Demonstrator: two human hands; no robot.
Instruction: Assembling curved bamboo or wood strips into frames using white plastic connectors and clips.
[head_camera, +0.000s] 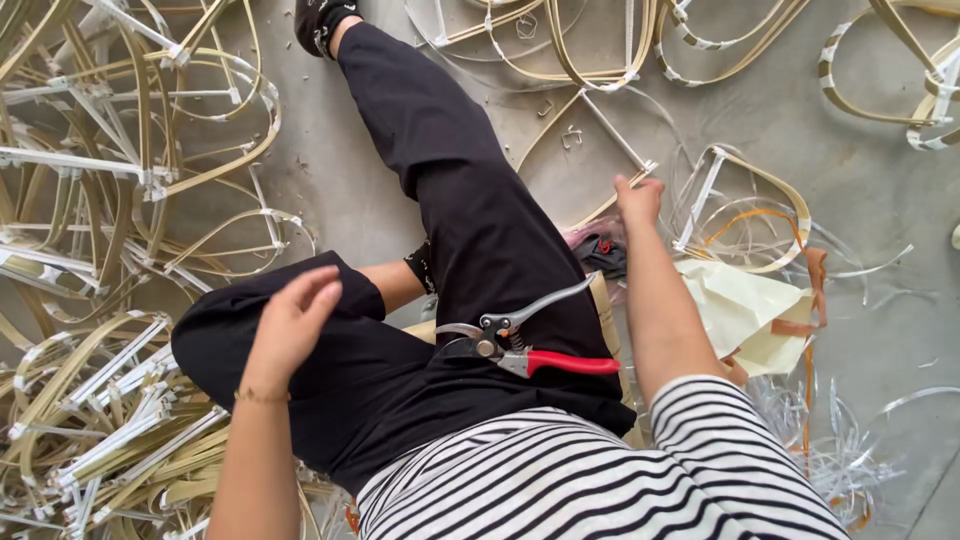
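You sat on the floor (340, 190) with the red-handled shears (525, 345) resting unheld on your lap. Beyond the shears, your right hand (637, 200) pinched a taped bamboo frame (600, 150); nearer the shears, your left hand (295, 320) hovered spread and empty. Finished frames (110, 200) lay piled far left of the shears, so much seemed done, with loose strips (830, 450) left.

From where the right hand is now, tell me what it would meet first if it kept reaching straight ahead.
The right hand already seems to touch the bamboo frame lying on the floor; going on, it would probably meet that frame's taped strip first. Depth is hard to judge from above.
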